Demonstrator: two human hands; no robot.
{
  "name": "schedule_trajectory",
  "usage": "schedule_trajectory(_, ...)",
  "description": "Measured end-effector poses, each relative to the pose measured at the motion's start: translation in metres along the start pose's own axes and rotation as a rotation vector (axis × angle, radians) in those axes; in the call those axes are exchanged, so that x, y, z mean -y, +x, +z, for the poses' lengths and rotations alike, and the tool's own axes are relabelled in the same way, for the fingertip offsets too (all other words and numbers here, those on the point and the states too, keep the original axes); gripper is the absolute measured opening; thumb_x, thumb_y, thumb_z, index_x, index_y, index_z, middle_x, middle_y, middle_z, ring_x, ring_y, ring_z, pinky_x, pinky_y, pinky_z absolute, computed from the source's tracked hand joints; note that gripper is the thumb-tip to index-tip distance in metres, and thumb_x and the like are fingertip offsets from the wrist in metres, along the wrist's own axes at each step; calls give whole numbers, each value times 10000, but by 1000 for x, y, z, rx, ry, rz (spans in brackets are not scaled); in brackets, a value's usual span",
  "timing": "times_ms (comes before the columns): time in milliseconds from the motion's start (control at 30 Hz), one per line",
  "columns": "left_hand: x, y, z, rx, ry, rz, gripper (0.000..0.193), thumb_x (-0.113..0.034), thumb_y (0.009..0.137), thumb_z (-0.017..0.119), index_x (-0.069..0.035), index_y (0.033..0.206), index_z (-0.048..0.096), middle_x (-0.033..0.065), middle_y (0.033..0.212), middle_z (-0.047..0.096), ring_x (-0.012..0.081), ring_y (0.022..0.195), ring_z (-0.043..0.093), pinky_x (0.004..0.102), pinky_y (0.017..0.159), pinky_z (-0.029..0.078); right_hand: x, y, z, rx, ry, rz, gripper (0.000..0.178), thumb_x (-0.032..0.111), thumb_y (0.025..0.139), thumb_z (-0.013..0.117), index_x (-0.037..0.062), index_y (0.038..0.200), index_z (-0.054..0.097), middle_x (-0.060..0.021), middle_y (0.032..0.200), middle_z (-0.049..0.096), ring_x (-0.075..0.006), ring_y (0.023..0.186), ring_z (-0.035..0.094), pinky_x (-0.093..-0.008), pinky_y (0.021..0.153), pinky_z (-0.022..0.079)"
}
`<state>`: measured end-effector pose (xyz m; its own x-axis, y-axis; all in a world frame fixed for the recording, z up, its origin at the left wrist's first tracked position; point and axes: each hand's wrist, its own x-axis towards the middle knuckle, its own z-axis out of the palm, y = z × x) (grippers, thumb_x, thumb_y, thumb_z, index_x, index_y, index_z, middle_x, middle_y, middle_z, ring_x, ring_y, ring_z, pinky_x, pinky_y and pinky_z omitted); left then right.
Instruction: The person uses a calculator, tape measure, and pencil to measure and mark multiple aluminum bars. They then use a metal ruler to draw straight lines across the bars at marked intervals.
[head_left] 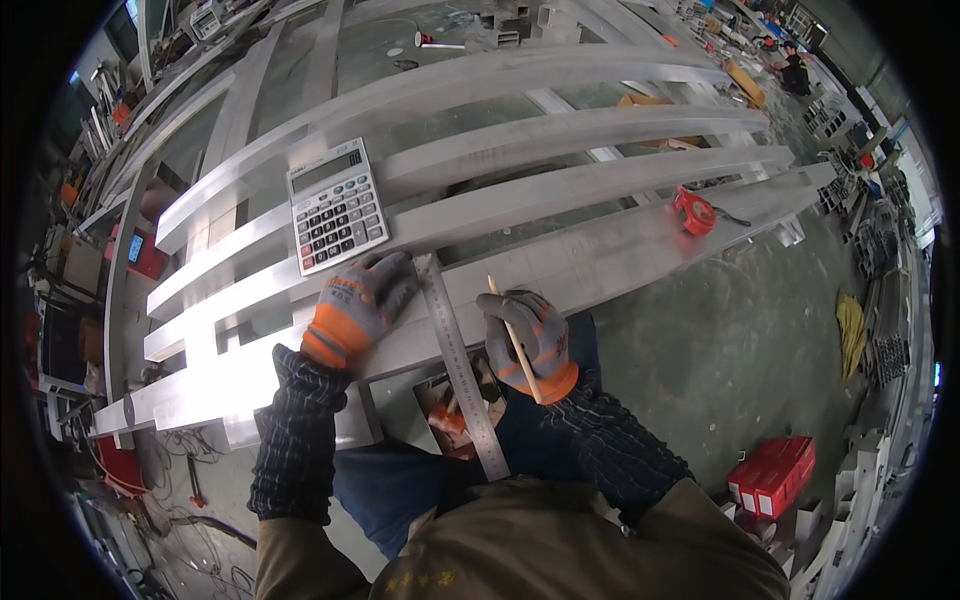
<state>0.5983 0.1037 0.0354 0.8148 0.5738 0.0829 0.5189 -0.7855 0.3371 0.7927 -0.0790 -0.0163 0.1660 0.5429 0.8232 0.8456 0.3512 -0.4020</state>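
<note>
My left hand (352, 310), in a grey and orange work glove, rests on the nearest silvery metal bar (590, 262). Its fingers press together at the upper end of a long steel ruler (457, 372), which lies across the bar and sticks out over the near edge toward my lap. A similar glove covers my right hand (532, 345), closed round a light wooden pencil (520, 352) just right of the ruler. The pencil slants, its upper end near the bar. Beyond my left hand a large grey calculator (338, 208) lies across the bars.
A red tape measure (694, 212) sits farther right on the near bar. Several parallel bars form a frame ahead. Red boxes (773, 477) stand on the floor at lower right, cables (205, 530) at lower left. Stacked metal profiles (885, 250) line the right; a person (795, 72) is far off.
</note>
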Motion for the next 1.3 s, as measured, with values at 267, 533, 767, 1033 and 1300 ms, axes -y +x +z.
schedule_trajectory(267, 0, 1, 0, -68, -73, 64, 377, -253, 954, 682, -81, 1289, 674, 200, 1151, 706, 396, 1017, 690, 452, 892, 566, 0, -1, 3, -31, 57, 14, 314, -41, 772, 681, -7, 1083, 703, -166, 930, 715, -339, 804, 701, -421, 709, 599)
schedule_trajectory(533, -3, 1, -2, -10, -120, 19, 379, -304, 974, 668, -101, 1294, 690, 196, 1202, 697, 393, 1066, 681, 449, 934, 551, 3, -3, -2, 46, 91, 106, 325, -46, 794, 655, -3, 1116, 683, -172, 913, 716, -350, 765, 692, -426, 711, 591)
schedule_trajectory(767, 14, -1, 12, -105, 25, 103, 410, -234, 961, 675, -79, 1340, 654, 190, 1121, 727, 377, 977, 706, 422, 861, 580, 0, -1, 2, 7, 90, 56, 322, -35, 807, 647, 8, 1124, 685, -158, 847, 694, -354, 749, 681, -425, 694, 583)
schedule_trajectory(1033, 12, -2, 10, -95, 15, 80, 410, -207, 952, 683, -54, 1332, 656, 188, 1139, 727, 377, 1005, 705, 420, 889, 579, 1, -4, -1, 85, 71, 139, 324, 8, 772, 698, 24, 1096, 714, -166, 954, 736, -349, 836, 707, -432, 742, 603)
schedule_trajectory(1300, 8, -1, 7, -92, -31, 81, 410, -209, 952, 689, -55, 1331, 659, 188, 1137, 729, 374, 997, 709, 420, 883, 582, 0, -6, 2, 55, 88, 127, 311, 7, 782, 693, 23, 1092, 717, -162, 952, 742, -343, 828, 710, -427, 743, 605)
